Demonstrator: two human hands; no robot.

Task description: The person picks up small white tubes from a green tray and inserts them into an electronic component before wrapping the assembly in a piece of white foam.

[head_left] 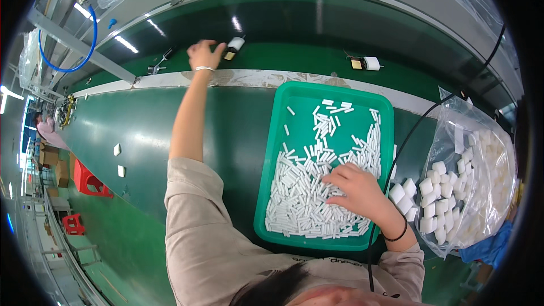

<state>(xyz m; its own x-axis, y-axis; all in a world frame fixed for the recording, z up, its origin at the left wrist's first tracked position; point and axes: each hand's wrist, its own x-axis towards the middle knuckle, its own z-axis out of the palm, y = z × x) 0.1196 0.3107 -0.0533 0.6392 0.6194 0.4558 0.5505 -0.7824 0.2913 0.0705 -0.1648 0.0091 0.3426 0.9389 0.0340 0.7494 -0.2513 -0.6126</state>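
Left grip [205,55] is spread open at the end of a fully stretched arm, its fingers fanned toward a small white-and-black component [233,46] that lies on the dark green conveyor belt [294,28], just off the fingertips at about 2 o'clock; whether a fingertip touches it is hard to tell. Right grip [356,188] lies palm down in the green plastic tray [266,192], fingers loosely curled and pressed into the heap of small white sticks [300,192]; whether it pinches any of them cannot be made out, since the fingertips sink into the pile. These sticks are short, slim, rectangular white pieces, heaped thick toward the tray's near end and scattered thin toward 12 o'clock. From the right grip the bulk of the heap spreads toward 9 o'clock and 6 o'clock. A second component [365,63] with a white end sits on the belt at about 12 o'clock from the tray. At 3 o'clock a clear plastic bag [481,136] holds white foam blocks [439,192], some spilling at its mouth beside the tray on the green tabletop [226,130]. A black cable [408,141] crosses the tray's right edge. The bag's far side blurs into the picture's rim.
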